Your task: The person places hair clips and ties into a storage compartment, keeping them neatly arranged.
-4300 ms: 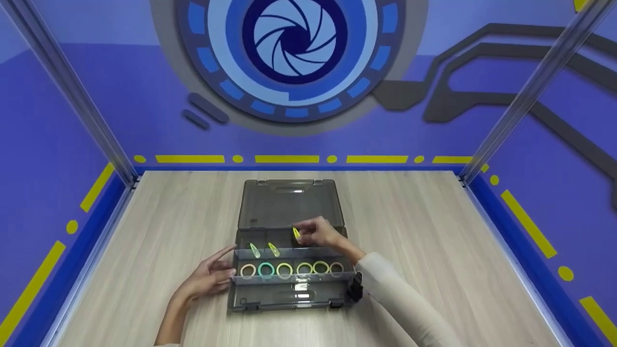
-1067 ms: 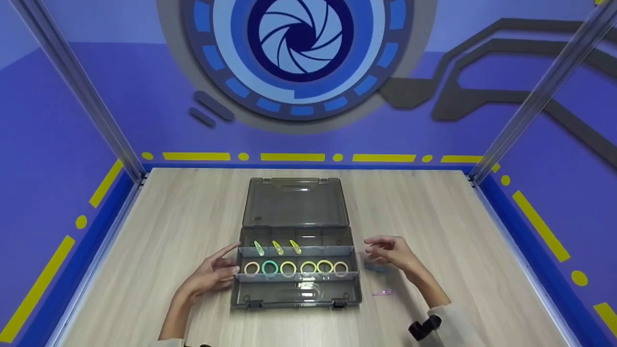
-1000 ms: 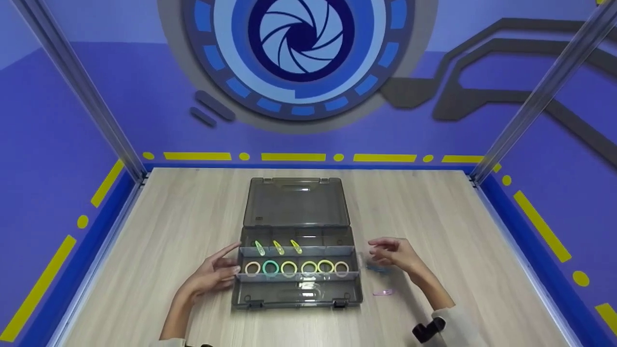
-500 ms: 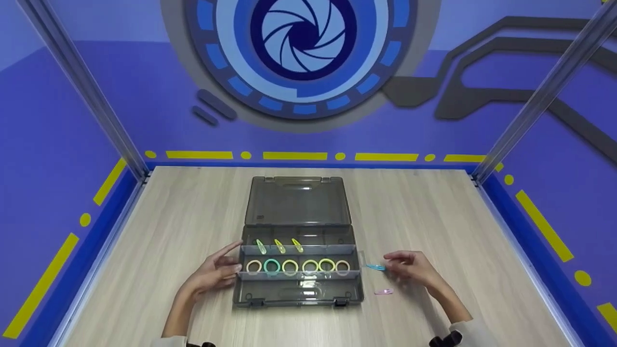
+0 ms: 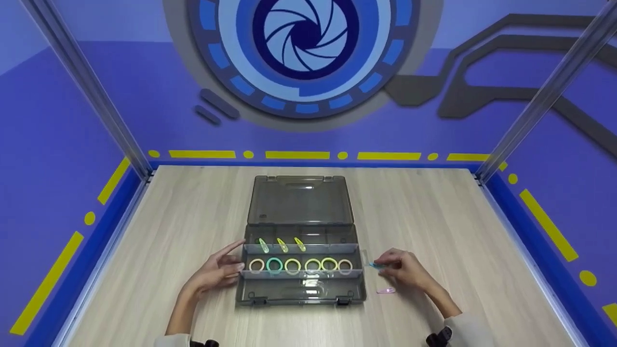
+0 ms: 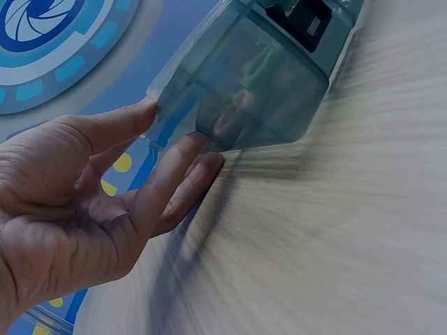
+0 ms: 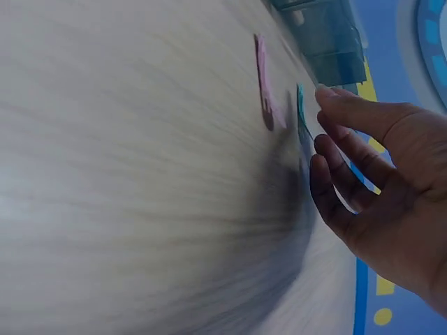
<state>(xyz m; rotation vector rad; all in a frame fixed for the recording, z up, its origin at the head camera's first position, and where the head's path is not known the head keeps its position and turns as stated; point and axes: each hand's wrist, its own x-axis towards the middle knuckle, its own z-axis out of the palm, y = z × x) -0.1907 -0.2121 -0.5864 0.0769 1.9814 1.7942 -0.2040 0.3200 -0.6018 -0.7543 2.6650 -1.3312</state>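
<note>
My left hand [image 5: 209, 273] rests its fingertips against the left side of a smoky clear organizer box [image 5: 272, 290], its fingers mostly extended. Over on the right, my right hand [image 5: 407, 270] has thumb and fingers around a blue snap hair clip [image 5: 373, 265] on the table. In the right wrist view a small gap shows between the fingertips and that clip [image 7: 302, 105]. A pink hair clip [image 5: 385, 290] lies nearer the front. Inside the box's back row stand a green clip [image 5: 263, 245] and two yellow clips, one being the right-hand clip [image 5: 300, 244].
Several coloured ring-shaped bands, among them a teal one [image 5: 274, 265], line the box's middle row. Its lid [image 5: 300, 200] lies folded back. A small clear piece [image 5: 365, 258] sits by the box's right side. Blue walls surround the wooden table [image 5: 193, 193].
Earlier, my right hand placed a yellow clip in the back row. It has since withdrawn to the right and come down at the blue clip. My left hand stays at the box.
</note>
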